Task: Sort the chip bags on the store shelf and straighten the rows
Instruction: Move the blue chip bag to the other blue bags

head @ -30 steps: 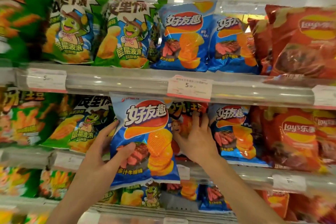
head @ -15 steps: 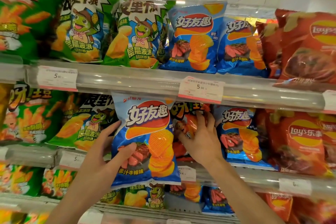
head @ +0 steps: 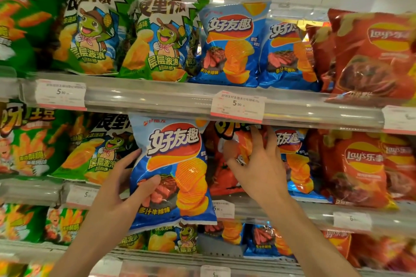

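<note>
Both forearms bare, no sleeves, rings or watch apparent on left grip (head: 126, 183) or right grip (head: 258, 164).

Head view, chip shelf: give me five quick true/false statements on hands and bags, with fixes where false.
1. The left hand holds a blue chip bag out in front of the middle shelf. True.
2. The right hand hangs idle, away from the shelf. False: it reaches into the middle shelf and its fingers grip an orange-red bag.
3. The top shelf has two green turtle bags side by side, left of blue bags. True.
4. The red Lay's bags sit at the left end of the middle shelf. False: they are at the right end.
5. The held blue bag is upside down. False: its print reads upright.
</note>
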The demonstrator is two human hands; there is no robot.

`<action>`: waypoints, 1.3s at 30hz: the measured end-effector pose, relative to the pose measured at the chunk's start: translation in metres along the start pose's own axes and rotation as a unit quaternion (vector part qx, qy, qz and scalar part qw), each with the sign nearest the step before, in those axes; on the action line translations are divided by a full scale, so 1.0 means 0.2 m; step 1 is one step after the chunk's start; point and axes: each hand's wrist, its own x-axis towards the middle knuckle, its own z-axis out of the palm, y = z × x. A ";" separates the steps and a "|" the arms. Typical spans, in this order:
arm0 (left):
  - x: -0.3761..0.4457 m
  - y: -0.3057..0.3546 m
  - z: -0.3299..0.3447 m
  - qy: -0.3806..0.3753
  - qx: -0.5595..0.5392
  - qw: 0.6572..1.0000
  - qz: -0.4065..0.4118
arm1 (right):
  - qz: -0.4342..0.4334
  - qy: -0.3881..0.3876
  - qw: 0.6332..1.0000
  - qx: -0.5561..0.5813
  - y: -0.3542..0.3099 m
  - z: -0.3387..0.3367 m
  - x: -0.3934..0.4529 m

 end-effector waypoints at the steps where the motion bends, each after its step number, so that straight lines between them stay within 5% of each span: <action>1: 0.00 0.00 0.00 0.002 0.004 1.000 0.000 | 0.003 0.006 1.000 0.004 0.01 -0.02 0.00; 23: 0.15 0.18 0.62 -0.044 0.178 0.982 0.040 | 0.053 0.005 0.999 0.003 0.47 -0.39 -0.13; 32: 0.34 0.10 0.76 -0.112 0.206 0.972 -0.021 | 0.054 0.019 0.998 0.021 0.51 -0.37 -0.16; 39: 0.26 -0.01 0.84 -0.009 0.371 0.904 0.211 | 0.053 0.018 0.998 0.035 0.50 -0.34 -0.16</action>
